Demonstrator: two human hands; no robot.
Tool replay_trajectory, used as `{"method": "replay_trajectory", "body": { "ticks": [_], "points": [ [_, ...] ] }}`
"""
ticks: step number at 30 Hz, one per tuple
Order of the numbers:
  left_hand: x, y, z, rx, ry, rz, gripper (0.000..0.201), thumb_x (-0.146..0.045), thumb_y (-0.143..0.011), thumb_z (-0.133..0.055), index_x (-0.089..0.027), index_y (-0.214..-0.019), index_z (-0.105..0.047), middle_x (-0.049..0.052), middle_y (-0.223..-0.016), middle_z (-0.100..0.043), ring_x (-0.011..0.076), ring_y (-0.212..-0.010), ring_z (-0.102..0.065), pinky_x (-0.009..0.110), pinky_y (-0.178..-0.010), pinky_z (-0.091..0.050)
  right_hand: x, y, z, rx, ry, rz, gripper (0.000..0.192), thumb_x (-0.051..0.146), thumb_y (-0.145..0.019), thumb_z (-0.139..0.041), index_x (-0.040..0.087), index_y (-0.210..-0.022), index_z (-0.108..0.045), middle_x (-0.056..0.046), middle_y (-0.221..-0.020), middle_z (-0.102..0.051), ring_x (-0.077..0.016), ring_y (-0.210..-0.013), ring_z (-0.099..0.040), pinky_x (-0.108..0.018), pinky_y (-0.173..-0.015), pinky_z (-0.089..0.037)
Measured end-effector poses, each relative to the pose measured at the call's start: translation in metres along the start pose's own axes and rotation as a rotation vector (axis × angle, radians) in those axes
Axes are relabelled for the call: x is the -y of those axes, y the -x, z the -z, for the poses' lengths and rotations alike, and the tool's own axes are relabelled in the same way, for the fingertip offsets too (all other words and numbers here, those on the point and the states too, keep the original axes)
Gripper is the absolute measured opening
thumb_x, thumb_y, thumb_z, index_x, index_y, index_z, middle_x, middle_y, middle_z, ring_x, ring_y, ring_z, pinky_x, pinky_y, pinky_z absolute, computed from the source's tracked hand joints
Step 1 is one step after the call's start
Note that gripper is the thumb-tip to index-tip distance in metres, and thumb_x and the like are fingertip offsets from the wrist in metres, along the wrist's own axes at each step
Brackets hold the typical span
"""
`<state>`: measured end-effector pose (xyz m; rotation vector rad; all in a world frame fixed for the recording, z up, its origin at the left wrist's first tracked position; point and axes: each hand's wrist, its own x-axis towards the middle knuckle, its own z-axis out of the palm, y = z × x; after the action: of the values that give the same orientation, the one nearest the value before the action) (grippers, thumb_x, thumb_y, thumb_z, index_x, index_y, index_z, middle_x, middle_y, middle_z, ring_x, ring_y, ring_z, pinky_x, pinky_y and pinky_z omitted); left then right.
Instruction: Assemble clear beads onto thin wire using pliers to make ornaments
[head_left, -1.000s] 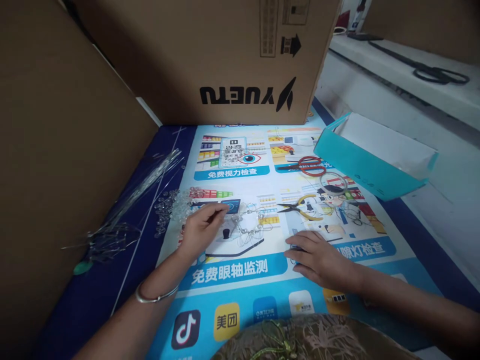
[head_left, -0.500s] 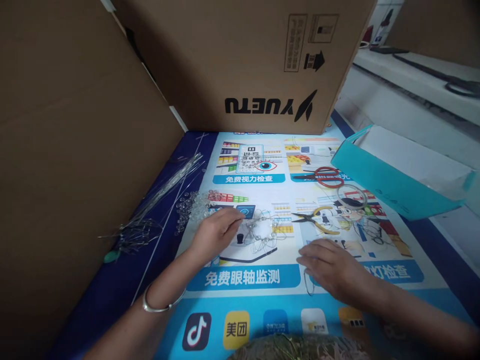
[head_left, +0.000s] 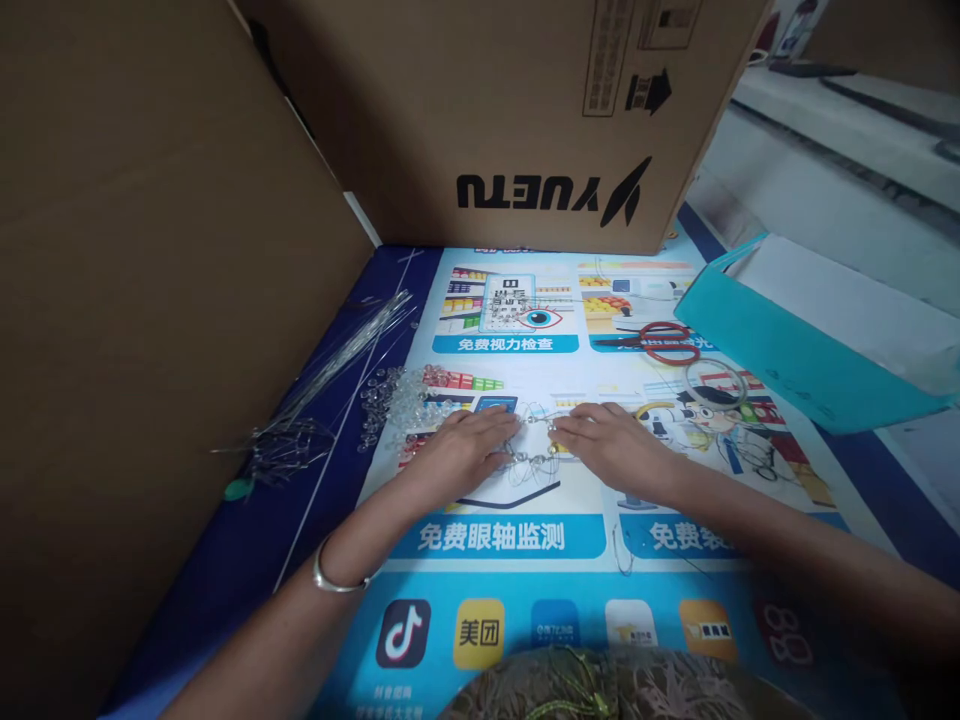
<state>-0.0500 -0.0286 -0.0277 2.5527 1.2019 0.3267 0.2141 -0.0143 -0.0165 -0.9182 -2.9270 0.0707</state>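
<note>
A ring of clear beads strung on thin wire lies flat on the printed sheet, loose wire loops standing out around it. My left hand is at its left side, fingers together and closed on the edge. On the opposite side my right hand has its fingertips closed on the ring's right edge. Beyond that hand shows a yellow handle of the pliers, the rest mostly hidden. A heap of clear beads is just left of my left hand.
Red-handled scissors and a wire coil lie to the right, near a teal box. Cut wires and a wire bundle are at left. Cardboard panels stand at the back and left.
My right hand has moved left and away from me, from the sheet to the bead ring. My left hand has shifted right onto the ring. The view has moved slightly.
</note>
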Motion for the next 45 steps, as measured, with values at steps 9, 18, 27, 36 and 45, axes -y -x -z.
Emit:
{"method": "replay_trajectory", "body": {
  "ticks": [9,18,27,36,45],
  "points": [
    [0.007,-0.036,0.015,0.035,-0.034,-0.04,0.037,-0.028,-0.085,-0.051,-0.021,-0.121,-0.053,0.007,-0.128,-0.053,0.0216,-0.121,-0.044,0.039,-0.101,-0.032,-0.022,-0.014,0.001,-0.047,0.047,-0.042,0.037,0.017,-0.088,-0.04,0.021,-0.123,-0.05,-0.006,-0.125,-0.054,-0.025,-0.113,-0.043,-0.041,-0.087,-0.037],
    [0.02,0.014,0.051,-0.093,-0.046,-0.028,0.039,-0.034,-0.084,-0.051,-0.026,-0.122,-0.053,0.004,-0.123,-0.057,0.0263,-0.113,-0.05,0.046,-0.097,-0.039,-0.074,0.06,0.059,-0.175,0.054,-0.32,0.035,0.028,-0.09,-0.038,0.017,-0.118,-0.055,-0.006,-0.117,-0.06,-0.0217,-0.108,-0.052,-0.039,-0.091,-0.04],
    [0.005,0.073,0.035,-0.125,-0.048,0.081,0.04,-0.049,-0.08,-0.048,-0.044,-0.119,-0.05,-0.012,-0.119,-0.058,0.0232,-0.103,-0.059,0.038,-0.083,-0.052,-0.076,0.138,0.082,-0.216,0.109,-0.562,0.03,0.033,-0.091,-0.039,0.023,-0.107,-0.062,-0.001,-0.106,-0.065,-0.019,-0.101,-0.057,-0.032,-0.084,-0.044],
    [-0.042,0.037,0.02,0.109,-0.123,-0.098,0.036,-0.037,-0.087,-0.046,-0.029,-0.121,-0.053,0.002,-0.123,-0.057,0.0234,-0.108,-0.057,0.039,-0.091,-0.047,-0.07,0.137,0.066,-0.2,0.005,-0.555,0.03,0.027,-0.089,-0.04,0.019,-0.107,-0.063,-0.005,-0.106,-0.065,-0.0197,-0.101,-0.057,-0.031,-0.085,-0.043],
    [-0.115,0.01,0.005,0.202,-0.056,-0.388,0.027,-0.018,-0.09,-0.04,-0.021,-0.111,-0.058,0.008,-0.108,-0.063,0.0209,-0.097,-0.059,0.037,-0.084,-0.044,-0.06,0.062,0.035,-0.013,0.013,-0.202,0.035,0.009,-0.084,-0.042,0.017,-0.114,-0.057,-0.008,-0.105,-0.063,-0.0183,-0.098,-0.05,-0.031,-0.082,-0.039]
  ]
}}
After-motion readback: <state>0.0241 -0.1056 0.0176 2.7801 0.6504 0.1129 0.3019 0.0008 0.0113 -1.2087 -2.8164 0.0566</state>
